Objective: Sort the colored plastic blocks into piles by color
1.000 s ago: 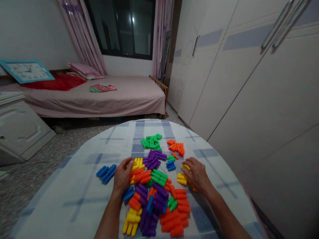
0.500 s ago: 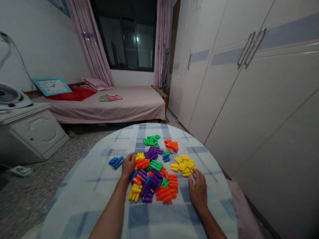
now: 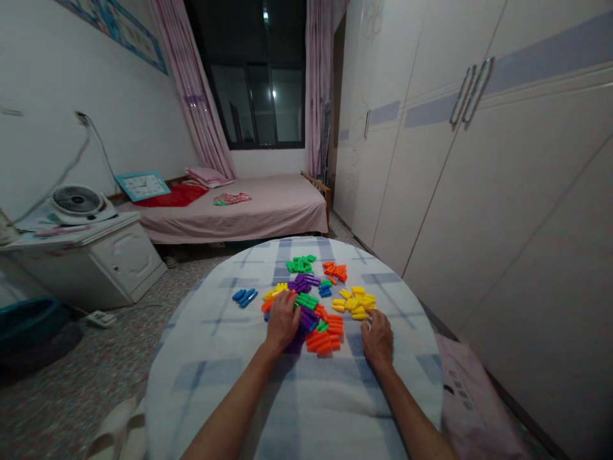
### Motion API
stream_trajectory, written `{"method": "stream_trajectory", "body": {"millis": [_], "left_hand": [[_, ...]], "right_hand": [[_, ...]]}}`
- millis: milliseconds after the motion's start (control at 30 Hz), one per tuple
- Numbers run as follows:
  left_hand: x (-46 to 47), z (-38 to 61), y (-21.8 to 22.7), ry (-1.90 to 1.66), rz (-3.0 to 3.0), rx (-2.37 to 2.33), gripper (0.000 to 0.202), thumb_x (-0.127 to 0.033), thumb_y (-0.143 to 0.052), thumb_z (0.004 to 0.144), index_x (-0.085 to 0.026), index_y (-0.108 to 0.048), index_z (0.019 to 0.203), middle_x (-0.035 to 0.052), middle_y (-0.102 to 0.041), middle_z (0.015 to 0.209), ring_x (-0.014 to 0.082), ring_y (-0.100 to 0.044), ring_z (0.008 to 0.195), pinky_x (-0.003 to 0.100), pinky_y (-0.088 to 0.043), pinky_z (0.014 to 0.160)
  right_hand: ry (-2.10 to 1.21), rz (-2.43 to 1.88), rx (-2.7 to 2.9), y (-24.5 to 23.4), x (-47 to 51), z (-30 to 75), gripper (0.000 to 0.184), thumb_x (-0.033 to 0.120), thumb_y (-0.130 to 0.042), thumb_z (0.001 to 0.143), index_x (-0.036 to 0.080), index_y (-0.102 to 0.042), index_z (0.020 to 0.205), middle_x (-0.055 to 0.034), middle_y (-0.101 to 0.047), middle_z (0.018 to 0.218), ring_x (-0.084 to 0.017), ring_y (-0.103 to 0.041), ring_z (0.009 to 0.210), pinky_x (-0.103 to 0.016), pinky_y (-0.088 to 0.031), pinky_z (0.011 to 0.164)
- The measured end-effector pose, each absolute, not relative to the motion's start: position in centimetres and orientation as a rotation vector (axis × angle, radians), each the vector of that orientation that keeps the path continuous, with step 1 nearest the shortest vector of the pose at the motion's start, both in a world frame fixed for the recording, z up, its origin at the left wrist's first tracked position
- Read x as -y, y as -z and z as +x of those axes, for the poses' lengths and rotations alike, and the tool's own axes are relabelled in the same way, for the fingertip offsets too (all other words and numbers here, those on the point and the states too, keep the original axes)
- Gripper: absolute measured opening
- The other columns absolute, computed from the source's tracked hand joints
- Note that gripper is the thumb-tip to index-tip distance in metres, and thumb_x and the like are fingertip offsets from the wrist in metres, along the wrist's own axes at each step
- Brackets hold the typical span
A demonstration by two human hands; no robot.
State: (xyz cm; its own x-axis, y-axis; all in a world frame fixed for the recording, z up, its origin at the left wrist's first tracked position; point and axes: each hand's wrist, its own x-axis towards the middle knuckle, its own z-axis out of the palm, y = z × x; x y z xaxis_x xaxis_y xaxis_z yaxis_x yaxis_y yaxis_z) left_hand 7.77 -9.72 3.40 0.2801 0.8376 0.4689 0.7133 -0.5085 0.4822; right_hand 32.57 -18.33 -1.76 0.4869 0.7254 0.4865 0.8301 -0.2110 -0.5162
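One mixed heap of coloured pieces [image 3: 323, 340] lies on the tabletop [image 3: 330, 402], partly beneath the left hand [image 3: 282, 319]; one yellow pile [image 3: 355, 302] is by the right hand [image 3: 378, 335]. Whether their fingers [image 3: 291, 303] grip anything, I cannot tell. Around: one green pile [image 3: 301, 264], one orange pile [image 3: 336, 271], one blue pile [image 3: 248, 298].

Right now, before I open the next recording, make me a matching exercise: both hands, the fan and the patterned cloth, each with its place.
Column one
1. Fan
2. Left hand
3. Patterned cloth
4. Right hand

Column two
A. On the bed
B. At the near edge of the yellow pile
C. On the white cabinet
D. Over the mixed heap

Pairs: 1-C, 2-D, 3-A, 4-B
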Motion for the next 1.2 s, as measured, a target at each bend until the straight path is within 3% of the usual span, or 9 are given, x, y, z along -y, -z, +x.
{"method": "stream_trajectory", "body": {"millis": [167, 433, 533, 700, 833, 1000, 1200], "left_hand": [[16.2, 9.2, -1.3, -0.983, 2.791, -1.045, 0.030, -0.019, -0.051, 0.084, -0.022, -0.059, 0.113, 0.0100, -0.057, 0.123, 0.0270, -0.046, 0.122, 0.048, -0.040, 0.103], [18.8, 8.4, -0.4, -0.985, 2.697, -1.161, 0.027, -0.015, -0.054, 0.080, -0.021, -0.059, 0.106, 0.0085, -0.061, 0.105, 0.0241, -0.053, 0.103, 0.044, -0.046, 0.092], [18.7, 8.4, -0.5, -0.963, 2.711, -1.178, 0.032, -0.018, -0.057, 0.079, -0.020, -0.058, 0.111, 0.0088, -0.061, 0.108, 0.0243, -0.052, 0.102, 0.043, -0.045, 0.093], [18.5, 8.5, -0.2, -0.935, 2.755, -1.131, 0.045, -0.023, -0.062, 0.079, -0.021, -0.052, 0.123, 0.0087, -0.058, 0.120, 0.0245, -0.050, 0.108, 0.043, -0.040, 0.099], [18.3, 8.4, -0.1, -0.925, 2.735, -1.123, 0.039, -0.022, -0.062, 0.077, -0.019, -0.054, 0.116, 0.0083, -0.060, 0.115, 0.0241, -0.051, 0.106, 0.042, -0.041, 0.098], [18.3, 8.4, -0.5, -0.918, 2.709, -1.126, 0.028, -0.020, -0.058, 0.079, -0.019, -0.055, 0.107, 0.0089, -0.061, 0.110, 0.0241, -0.053, 0.103, 0.043, -0.042, 0.095], [18.3, 8.4, -0.6, -0.920, 2.714, -1.110, 0.039, -0.021, -0.056, 0.081, -0.020, -0.052, 0.120, 0.0096, -0.060, 0.115, 0.0238, -0.052, 0.107, 0.043, -0.040, 0.098]], "right_hand": [[0.169, -1.937, 1.291, 1.8, 18.4, 32.5, 0.036, 0.022, -0.038, 0.082, 0.014, -0.058, 0.111, -0.0129, -0.059, 0.112, -0.025, -0.052, 0.105, -0.038, -0.041, 0.089], [0.199, -1.820, 1.314, 2.2, 18.2, 33.1, 0.035, 0.020, -0.037, 0.080, 0.014, -0.060, 0.107, -0.0129, -0.060, 0.104, -0.026, -0.052, 0.099, -0.040, -0.040, 0.089], [0.207, -1.802, 1.326, 2.0, 18.2, 33.0, 0.035, 0.019, -0.037, 0.080, 0.014, -0.060, 0.107, -0.0137, -0.060, 0.103, -0.026, -0.053, 0.099, -0.041, -0.041, 0.089], [0.193, -1.680, 1.506, 1.0, 18.7, 31.6, 0.035, 0.022, -0.041, 0.083, 0.015, -0.058, 0.112, -0.0128, -0.059, 0.114, -0.024, -0.052, 0.109, -0.041, -0.042, 0.094], [0.124, -1.473, 1.936, 0.4, 19.2, 30.3, 0.042, 0.032, -0.050, 0.084, 0.018, -0.055, 0.123, -0.0124, -0.055, 0.128, -0.023, -0.050, 0.118, -0.041, -0.041, 0.099], [0.027, -1.562, 2.082, 0.5, 19.1, 29.7, 0.062, 0.041, -0.056, 0.080, 0.017, -0.045, 0.136, -0.0153, -0.044, 0.141, -0.027, -0.042, 0.129, -0.046, -0.037, 0.103], [0.020, -1.635, 1.909, 0.6, 19.1, 28.7, 0.053, 0.035, -0.058, 0.076, 0.018, -0.053, 0.126, -0.0121, -0.056, 0.121, -0.026, -0.052, 0.113, -0.042, -0.043, 0.093]]}}
